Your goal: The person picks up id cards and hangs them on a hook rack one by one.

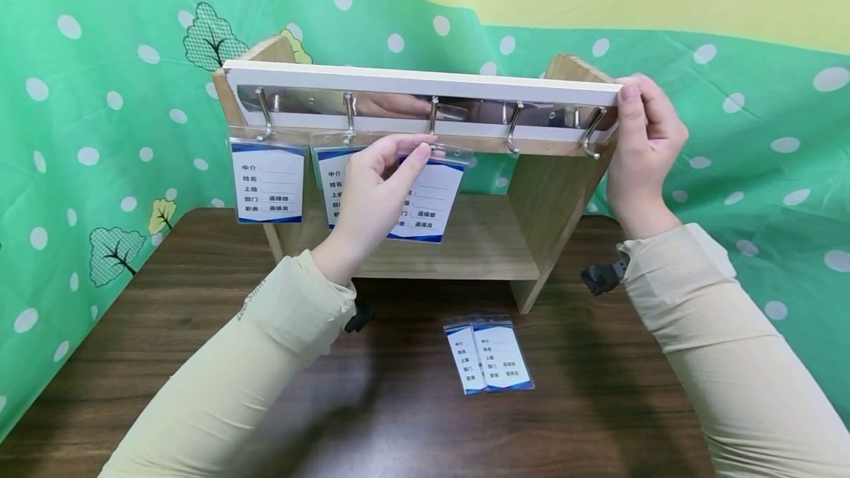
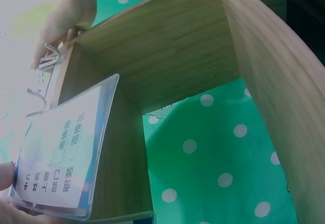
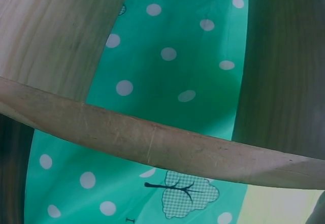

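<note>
My left hand [image 1: 378, 194] pinches the top of a clear-sleeved badge card [image 1: 430, 201] just below the middle hook [image 1: 434, 115] of a metal hook rail [image 1: 398, 105]. In the left wrist view the same badge card [image 2: 61, 153] tilts out in front of the wooden rack, thumb and fingers at its top edge. Two more badge cards hang from the left hooks: one at the far left [image 1: 268, 183], the other [image 1: 330, 168] partly behind my left hand. My right hand [image 1: 645, 146] grips the right end of the white board [image 1: 425, 76] that carries the rail.
The wooden rack [image 1: 438, 264] stands on a dark wooden table [image 1: 398, 419]. Two overlapping badge cards [image 1: 501, 356] lie on the table before it. Two hooks at the right [image 1: 513, 127] bear no card. A green dotted cloth [image 1: 119, 131] hangs behind.
</note>
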`<state>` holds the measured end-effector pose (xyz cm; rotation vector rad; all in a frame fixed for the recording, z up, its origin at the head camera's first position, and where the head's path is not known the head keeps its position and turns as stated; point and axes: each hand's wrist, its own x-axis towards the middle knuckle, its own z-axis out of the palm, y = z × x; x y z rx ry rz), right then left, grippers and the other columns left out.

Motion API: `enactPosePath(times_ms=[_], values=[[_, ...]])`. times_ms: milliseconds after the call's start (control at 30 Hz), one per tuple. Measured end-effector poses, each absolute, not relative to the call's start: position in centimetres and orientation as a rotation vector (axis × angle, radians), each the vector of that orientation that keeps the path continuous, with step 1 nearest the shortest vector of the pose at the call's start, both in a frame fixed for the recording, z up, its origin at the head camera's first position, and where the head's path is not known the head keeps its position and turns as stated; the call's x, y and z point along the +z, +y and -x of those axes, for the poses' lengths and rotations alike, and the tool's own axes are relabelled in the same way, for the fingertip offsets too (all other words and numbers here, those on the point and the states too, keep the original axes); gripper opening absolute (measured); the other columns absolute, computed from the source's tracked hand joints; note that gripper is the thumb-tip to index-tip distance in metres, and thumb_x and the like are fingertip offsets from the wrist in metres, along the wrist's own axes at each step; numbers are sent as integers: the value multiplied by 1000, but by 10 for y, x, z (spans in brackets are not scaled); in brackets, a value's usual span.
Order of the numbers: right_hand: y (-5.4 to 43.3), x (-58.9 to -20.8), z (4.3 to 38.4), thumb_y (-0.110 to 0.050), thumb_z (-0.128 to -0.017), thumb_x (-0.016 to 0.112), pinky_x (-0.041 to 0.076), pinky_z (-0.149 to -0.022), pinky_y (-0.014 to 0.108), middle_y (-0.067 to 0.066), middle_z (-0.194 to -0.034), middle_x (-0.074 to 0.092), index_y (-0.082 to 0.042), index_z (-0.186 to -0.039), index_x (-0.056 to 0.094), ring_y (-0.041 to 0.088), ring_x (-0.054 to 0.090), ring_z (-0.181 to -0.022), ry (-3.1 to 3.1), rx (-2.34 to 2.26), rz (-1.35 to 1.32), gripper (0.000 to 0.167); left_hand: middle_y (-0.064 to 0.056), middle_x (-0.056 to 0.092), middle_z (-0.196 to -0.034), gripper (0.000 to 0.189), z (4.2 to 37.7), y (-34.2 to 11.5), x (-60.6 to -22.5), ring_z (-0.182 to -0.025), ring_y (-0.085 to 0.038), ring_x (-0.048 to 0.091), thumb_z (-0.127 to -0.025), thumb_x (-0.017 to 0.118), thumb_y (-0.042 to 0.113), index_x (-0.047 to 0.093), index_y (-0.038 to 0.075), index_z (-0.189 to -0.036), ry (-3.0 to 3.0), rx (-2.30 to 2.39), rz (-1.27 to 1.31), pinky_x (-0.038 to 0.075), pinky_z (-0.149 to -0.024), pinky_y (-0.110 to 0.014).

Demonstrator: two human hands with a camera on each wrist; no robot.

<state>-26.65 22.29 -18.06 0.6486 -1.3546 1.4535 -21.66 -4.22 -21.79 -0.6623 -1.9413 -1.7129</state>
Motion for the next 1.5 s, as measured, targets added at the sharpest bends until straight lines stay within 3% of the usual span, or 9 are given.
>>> enactPosePath(times_ms=[167, 367, 800, 1100, 1500], values=[[225, -181, 267, -3, -95, 54, 37, -70, 22, -7, -75, 65, 1, -87, 74, 11, 48, -71, -1377, 1453, -658, 21, -12, 74, -111, 26, 217, -47, -215, -104, -14, 68, -101, 57, 16, 69, 4, -121, -1971, -1827, 642, 52, -84, -26], [233, -184, 270, -4, -94, 57, 39, -68, 22, -5, -72, 63, 2, -87, 74, 10, 49, -67, -1349, 1484, -638, 19, -13, 74, -112, 26, 218, -47, -211, -106, -16, 68, -101, 56, 14, 67, 3, -122, -2006, -1900, 686, 52, -88, -29], [235, -181, 277, -3, -95, 55, 39, -69, 23, -4, -72, 64, 2, -84, 73, 12, 50, -69, -1371, 1501, -690, 21, -11, 75, -104, 22, 221, -49, -207, -92, -15, 68, -101, 56, 15, 69, 5, -115, -2058, -1782, 658, 51, -72, -27], [237, -183, 277, -1, -94, 56, 41, -65, 22, -2, -70, 64, 5, -84, 72, 11, 51, -64, -1348, 1527, -683, 20, -8, 74, -110, 23, 222, -50, -208, -92, -16, 67, -102, 54, 17, 67, 7, -118, -2145, -1608, 706, 51, -74, -26], [239, -181, 278, -3, -95, 57, 40, -63, 22, -2, -69, 64, 4, -84, 73, 11, 50, -64, -1389, 1532, -691, 20, -8, 76, -104, 22, 226, -46, -210, -82, -13, 67, -102, 55, 15, 68, 6, -117, -2079, -1593, 646, 43, -60, -21]])
